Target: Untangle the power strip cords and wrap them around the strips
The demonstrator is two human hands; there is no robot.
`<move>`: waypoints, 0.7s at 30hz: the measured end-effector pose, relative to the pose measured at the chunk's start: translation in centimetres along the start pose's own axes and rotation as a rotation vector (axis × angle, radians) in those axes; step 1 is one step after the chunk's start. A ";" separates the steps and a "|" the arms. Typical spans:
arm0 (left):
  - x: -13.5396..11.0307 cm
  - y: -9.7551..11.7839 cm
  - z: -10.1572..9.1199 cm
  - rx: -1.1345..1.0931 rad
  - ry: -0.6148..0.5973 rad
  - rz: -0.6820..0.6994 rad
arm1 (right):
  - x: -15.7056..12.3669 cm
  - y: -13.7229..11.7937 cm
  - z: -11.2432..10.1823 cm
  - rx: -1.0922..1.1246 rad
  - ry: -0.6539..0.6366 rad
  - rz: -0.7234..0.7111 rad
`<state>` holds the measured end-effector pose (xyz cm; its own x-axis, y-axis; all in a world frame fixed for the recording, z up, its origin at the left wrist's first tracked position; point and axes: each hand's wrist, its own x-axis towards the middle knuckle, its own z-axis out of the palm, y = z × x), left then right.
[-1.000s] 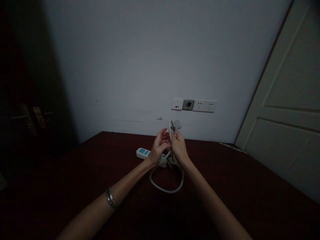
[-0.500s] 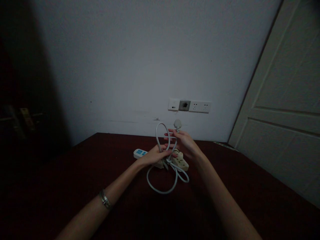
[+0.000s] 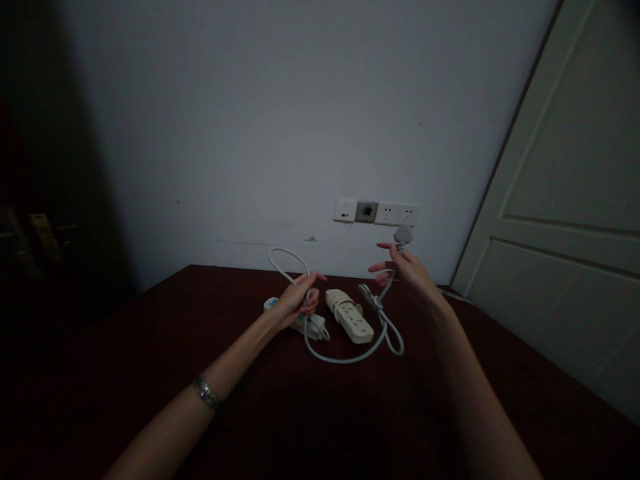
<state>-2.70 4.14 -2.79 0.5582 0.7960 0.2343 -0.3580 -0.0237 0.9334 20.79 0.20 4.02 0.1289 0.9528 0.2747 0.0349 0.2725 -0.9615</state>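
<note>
My left hand (image 3: 296, 303) is closed on a loop of a white power cable (image 3: 345, 358), which arches up over it. My right hand (image 3: 407, 270) pinches the same cable just below its white plug (image 3: 403, 235), held up in front of the wall; its other fingers are spread. The cable sags onto the dark red table (image 3: 150, 373) between the hands, with a small knot near the right hand. A cream power strip (image 3: 350, 316) lies on the table between my hands. A white strip with a blue label (image 3: 273, 305) lies behind my left hand.
A row of white wall sockets (image 3: 376, 213) is fixed on the grey wall just above the plug. A pale door (image 3: 565, 220) stands at the right. A dark door with a handle (image 3: 30, 233) is at the left.
My hands have moved apart: the right one carried the plug up and to the right, toward the sockets, and the left one pulled its loop leftward. The cable has stretched out, uncovering the cream strip.
</note>
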 end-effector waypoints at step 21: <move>0.6 -0.9 -2.3 0.491 -0.166 -0.384 | -3.4 -3.8 -10.8 0.250 0.708 -0.400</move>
<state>-3.76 5.96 -4.12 0.7008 0.6997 -0.1386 0.2522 -0.0614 0.9657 30.96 -5.55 6.74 0.7464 0.4929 0.4472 0.0002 0.6717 -0.7408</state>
